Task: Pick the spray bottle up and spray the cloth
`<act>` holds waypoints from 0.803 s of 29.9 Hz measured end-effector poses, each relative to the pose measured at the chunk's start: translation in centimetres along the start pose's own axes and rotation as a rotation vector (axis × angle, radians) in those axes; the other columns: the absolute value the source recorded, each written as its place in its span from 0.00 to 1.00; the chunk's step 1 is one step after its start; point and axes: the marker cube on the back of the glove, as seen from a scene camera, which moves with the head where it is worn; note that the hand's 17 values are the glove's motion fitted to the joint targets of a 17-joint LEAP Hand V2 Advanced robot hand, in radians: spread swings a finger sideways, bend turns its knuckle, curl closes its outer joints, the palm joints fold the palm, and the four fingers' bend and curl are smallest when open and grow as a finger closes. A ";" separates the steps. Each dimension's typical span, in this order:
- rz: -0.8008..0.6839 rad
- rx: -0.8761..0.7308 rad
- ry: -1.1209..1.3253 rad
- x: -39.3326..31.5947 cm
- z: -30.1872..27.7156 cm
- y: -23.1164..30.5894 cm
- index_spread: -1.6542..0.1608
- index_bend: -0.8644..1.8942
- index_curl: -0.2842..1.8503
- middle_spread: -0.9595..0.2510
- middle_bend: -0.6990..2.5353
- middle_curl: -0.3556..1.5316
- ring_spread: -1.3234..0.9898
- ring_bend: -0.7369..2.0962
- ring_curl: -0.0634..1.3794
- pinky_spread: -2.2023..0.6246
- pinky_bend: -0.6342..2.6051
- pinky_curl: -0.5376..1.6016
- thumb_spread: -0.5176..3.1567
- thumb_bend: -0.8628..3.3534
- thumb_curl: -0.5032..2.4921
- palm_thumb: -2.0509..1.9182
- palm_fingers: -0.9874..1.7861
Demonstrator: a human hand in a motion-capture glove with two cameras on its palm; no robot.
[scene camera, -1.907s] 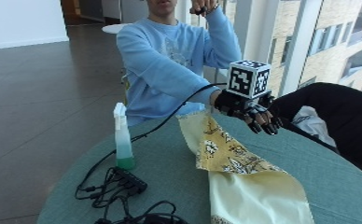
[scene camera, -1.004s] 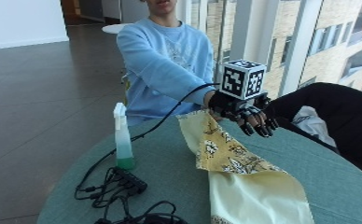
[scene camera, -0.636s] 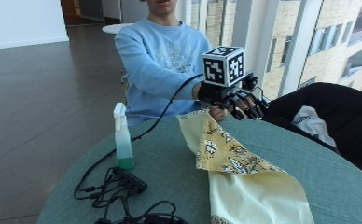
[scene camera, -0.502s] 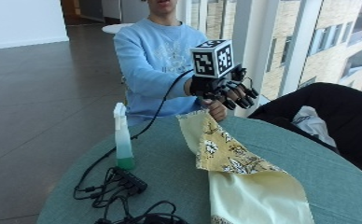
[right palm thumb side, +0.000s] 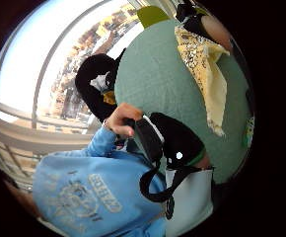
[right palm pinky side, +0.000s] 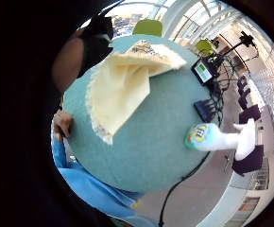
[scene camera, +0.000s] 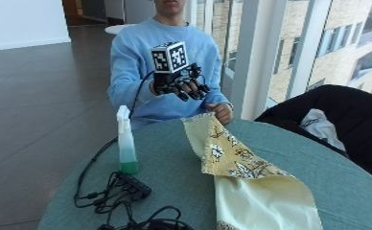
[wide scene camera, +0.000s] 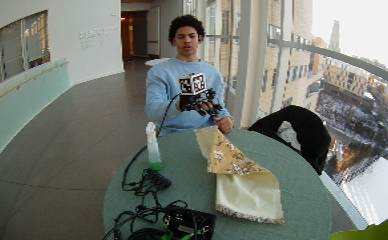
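Gloved right hand (scene camera: 181, 86) lifted off cloth (scene camera: 247, 179), drifted toward spray bottle (scene camera: 126, 141) side, fingers loosely curled, holding nothing. Bottle upright near table (scene camera: 173, 167) edge, ungrabbed; reach probably next.

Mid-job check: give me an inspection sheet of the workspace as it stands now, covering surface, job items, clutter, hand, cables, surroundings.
Surface: round table with a green top.
Job's things: spray bottle upright on the table, untouched; yellow cloth spread beside it, partly folded over, patterned side up, and the bare hand holds its far edge.
Clutter: black box at the near edge.
Hand: gloved right hand raised above the table, fingers relaxed, holding nothing.
Cables: black cables tangled near the bottle's base.
Surroundings: dark jacket over a chair; windows behind.
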 end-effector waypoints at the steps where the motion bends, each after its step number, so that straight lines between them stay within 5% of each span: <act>1: 0.008 0.007 -0.006 0.3 0.1 1.3 0.69 0.37 0.28 0.74 0.30 0.37 0.58 0.33 0.21 0.85 0.26 0.40 0.45 0.20 0.25 0.66 0.57; 11: 0.138 0.160 -0.239 3.9 -0.6 12.3 0.69 0.37 0.28 0.74 0.29 0.38 0.58 0.33 0.22 0.85 0.25 0.40 0.45 0.20 0.25 0.66 0.58; 24: 0.399 0.491 -0.639 11.3 0.8 15.4 0.70 0.37 0.28 0.74 0.27 0.38 0.58 0.33 0.23 0.85 0.26 0.41 0.45 0.20 0.26 0.68 0.58</act>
